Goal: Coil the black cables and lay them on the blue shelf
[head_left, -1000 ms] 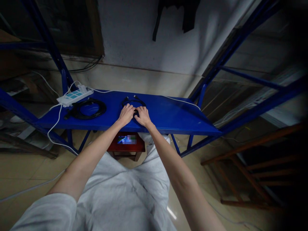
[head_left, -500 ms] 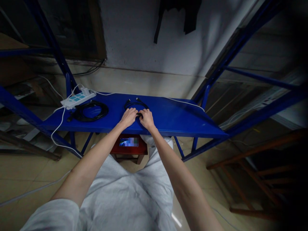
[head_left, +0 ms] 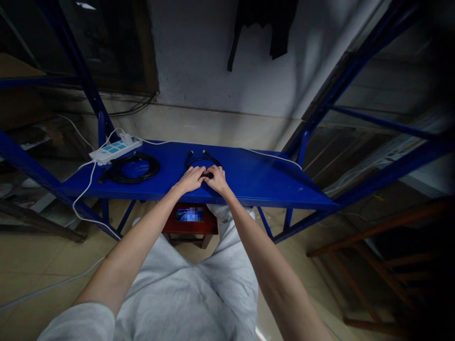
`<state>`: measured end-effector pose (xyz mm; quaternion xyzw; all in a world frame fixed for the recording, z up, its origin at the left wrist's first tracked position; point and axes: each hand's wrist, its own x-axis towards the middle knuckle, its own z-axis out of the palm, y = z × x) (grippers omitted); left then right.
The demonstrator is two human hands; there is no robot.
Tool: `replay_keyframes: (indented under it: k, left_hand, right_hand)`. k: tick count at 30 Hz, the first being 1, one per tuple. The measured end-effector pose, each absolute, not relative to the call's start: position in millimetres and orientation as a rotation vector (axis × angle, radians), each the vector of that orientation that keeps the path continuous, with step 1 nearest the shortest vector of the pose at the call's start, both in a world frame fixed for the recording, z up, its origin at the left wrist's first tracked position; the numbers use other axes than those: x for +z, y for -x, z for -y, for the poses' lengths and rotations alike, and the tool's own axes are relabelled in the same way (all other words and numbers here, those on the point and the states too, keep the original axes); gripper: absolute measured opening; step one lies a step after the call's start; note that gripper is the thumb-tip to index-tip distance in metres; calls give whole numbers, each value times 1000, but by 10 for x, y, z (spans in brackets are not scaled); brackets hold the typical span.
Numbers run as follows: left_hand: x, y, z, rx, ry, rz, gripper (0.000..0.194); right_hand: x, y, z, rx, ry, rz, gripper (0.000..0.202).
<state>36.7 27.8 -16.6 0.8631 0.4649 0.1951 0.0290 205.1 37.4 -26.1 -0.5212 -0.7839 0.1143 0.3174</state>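
Note:
A short black cable (head_left: 204,156) lies near the middle of the blue shelf (head_left: 270,182), its two plug ends pointing toward the wall. My left hand (head_left: 192,178) and my right hand (head_left: 216,179) meet at its near side. Between them the fingers of both pinch a dark bundled part of the cable. Farther left on the shelf rests a larger coil of black cable (head_left: 153,166), touched by neither hand.
A white power strip (head_left: 115,148) with plugs sits at the shelf's left end, and its white cord hangs over the front. Blue posts rise at both sides. Below stands a red stool (head_left: 209,225) with a lit phone (head_left: 183,215). A wooden chair (head_left: 355,279) is at the right.
The view has tilted slightly, so the shelf appears a little lower. Both hands remain together at the cable, with small changes in finger position.

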Motion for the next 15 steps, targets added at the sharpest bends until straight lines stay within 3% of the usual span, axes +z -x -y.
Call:
replay_keyframes:
  k: [15]
  left_hand:
    - [-85, -370, -218, 755, -2607, -1535, 31]
  right_hand:
    - [-270, -2057, -405, 278, 1288, 2115, 17]
